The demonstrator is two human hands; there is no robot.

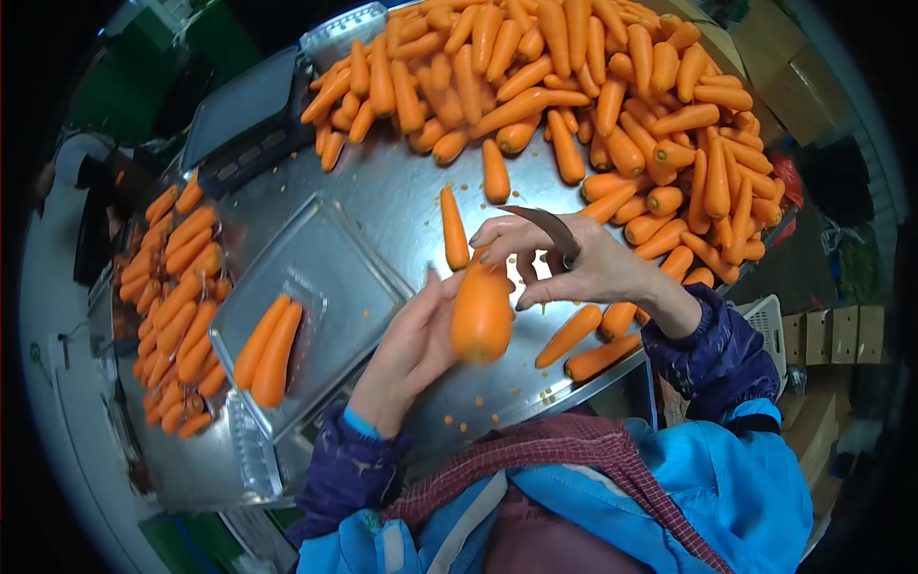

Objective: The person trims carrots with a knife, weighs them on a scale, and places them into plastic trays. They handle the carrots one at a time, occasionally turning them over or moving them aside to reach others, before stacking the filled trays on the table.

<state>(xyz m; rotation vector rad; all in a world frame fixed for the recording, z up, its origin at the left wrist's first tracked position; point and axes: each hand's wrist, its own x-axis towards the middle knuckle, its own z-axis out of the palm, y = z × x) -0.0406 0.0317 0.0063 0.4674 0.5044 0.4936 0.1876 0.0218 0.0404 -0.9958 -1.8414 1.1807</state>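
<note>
My left hand (413, 337) is wrapped round a thick carrot (481, 320), its blunt end towards me. Over the carrot's far end, my right hand (598, 260) is curled with its fingertips touching or very near it. A dark curved knife blade (543, 224) sticks out of the right hand; its handle is hidden by the fingers. Just beyond the held carrot lies a single slim carrot (453, 230) on the metal table. To the left, a clear plastic tray (335, 239) holds two carrots (277, 354) side by side.
A large carrot heap (574, 86) covers the far and right parts of the metal table (382, 172). Packed carrots (177, 306) sit at the left. Dark stacked trays (244, 115) stand at the back left. Small orange trimmings dot the surface. Cardboard boxes (837, 335) are at the right.
</note>
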